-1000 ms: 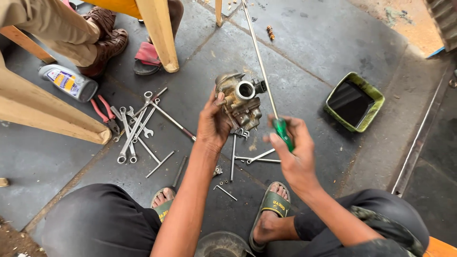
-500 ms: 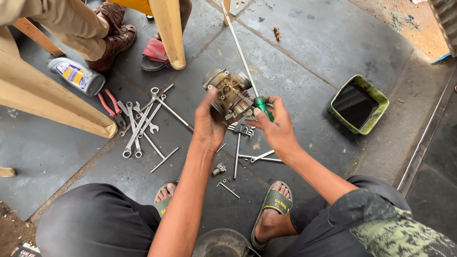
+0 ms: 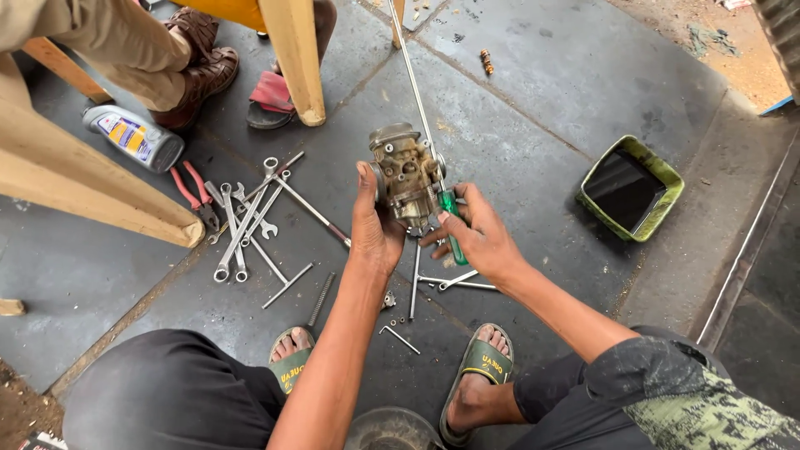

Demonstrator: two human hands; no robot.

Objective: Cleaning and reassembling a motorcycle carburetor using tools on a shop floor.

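Carburettor [image 3: 404, 177] work is in hand here: the grimy metal body is held off the dark floor [image 3: 542, 108], in the middle of the view, gripped from its left side by the left hand [image 3: 375, 227], whose fingers are closed around it. The right hand [image 3: 479, 237] is wrapped about the green handle of a screwdriver [image 3: 451, 223], whose long shaft runs up past the body's right side toward the top of the view; whether the tip is seated in anything cannot be told. For the step to be done well, the body should probably be kept steady and square in the left hand, and the tool lined up true with whatever it is set on, so that no slip is made and no soft metal is marred. Small parts should be watched: loose spanners [image 3: 242, 225], red-handled pliers [image 3: 193, 190], a spring [image 3: 320, 297] and bits of hardware lie scattered on the floor just below the hands, and anything dropped could be lost among them. A green tray [image 3: 672, 185] of dark liquid stands well apart to the right, and a grey bottle [image 3: 133, 137] lies at the left by another person's brown shoes [image 3: 200, 67].
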